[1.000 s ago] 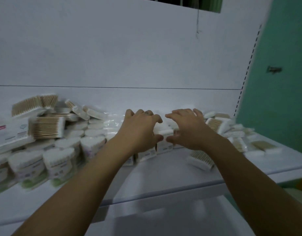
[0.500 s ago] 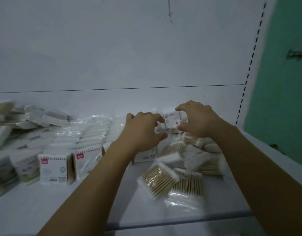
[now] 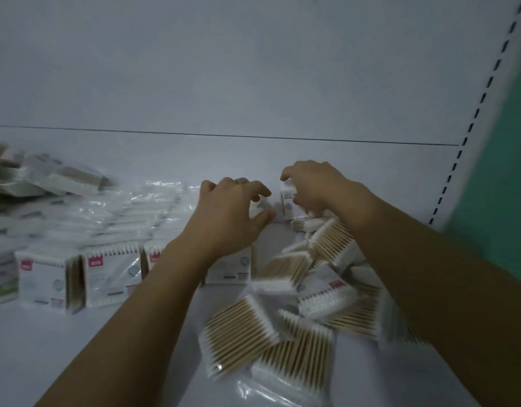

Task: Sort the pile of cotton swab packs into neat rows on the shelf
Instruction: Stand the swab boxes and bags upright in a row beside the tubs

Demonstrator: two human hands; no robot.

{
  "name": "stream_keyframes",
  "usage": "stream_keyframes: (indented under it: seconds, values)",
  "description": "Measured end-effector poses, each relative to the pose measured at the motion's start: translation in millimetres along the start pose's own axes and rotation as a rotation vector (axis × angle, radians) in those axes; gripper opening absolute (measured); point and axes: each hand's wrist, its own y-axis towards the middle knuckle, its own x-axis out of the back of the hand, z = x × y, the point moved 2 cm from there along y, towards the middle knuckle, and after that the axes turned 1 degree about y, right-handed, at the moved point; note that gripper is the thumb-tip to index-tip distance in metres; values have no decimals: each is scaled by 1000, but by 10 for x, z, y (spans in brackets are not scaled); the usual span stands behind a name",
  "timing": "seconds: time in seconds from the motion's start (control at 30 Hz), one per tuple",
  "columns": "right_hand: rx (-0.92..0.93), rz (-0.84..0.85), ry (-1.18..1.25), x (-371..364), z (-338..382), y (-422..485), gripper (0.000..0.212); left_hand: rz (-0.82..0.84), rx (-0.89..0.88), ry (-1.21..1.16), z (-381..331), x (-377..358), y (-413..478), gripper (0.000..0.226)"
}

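While the right hand point(image 3: 315, 186) is curled over the top of an upright pack point(image 3: 288, 202) of cotton swabs, which is gripped between fingers and thumb near the back of the shelf point(image 3: 77, 362), the left hand point(image 3: 227, 218) is held just beside it, fingers bent, thumb and forefinger narrowly parted around something pale; whether that is pinched cannot be told. A loose pile point(image 3: 241, 333) of packs is heaped in front of the right hand and under its forearm, and a row of standing packs point(image 3: 112, 274) is lined up left of the left wrist.
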Motion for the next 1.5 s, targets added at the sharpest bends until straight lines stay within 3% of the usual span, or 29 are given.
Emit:
stream_keyframes:
  seconds: [0.3,0.4,0.57,0.77,0.93,1.03,1.17,1.27,1.4,1.5]
  values:
    - [77,-68,-144,-148,61,146,40,-99,-52,42,10,-26,-91,34]
    - [81,-84,-82,-84,51,68,30,-180,-51,44,10,19,-142,32]
    - [-20,-223,279,268,-61,-189,17,-231,-8,73,-31,54,-151,39]
    - [-158,-368,707,505,-251,-607,17,-288,90,6,42,89,-159,49]
    - [-140,-342,1119,524,-143,-782,18,-299,73,-120,16,112,-133,53]
    - [-123,-333,1272,515,24,-816,24,-279,65,-265,24,168,-145,43]
    - [-96,-290,1223,511,256,-857,31,-262,137,-576,77,329,-194,25]
    - [-50,-277,1111,528,417,-885,38,-228,117,-559,92,492,-258,25]
    - [25,-246,953,513,571,-889,33,-183,99,-553,179,690,-375,26]
    - [72,-285,949,559,622,-928,60,-162,71,-517,182,736,-435,29]
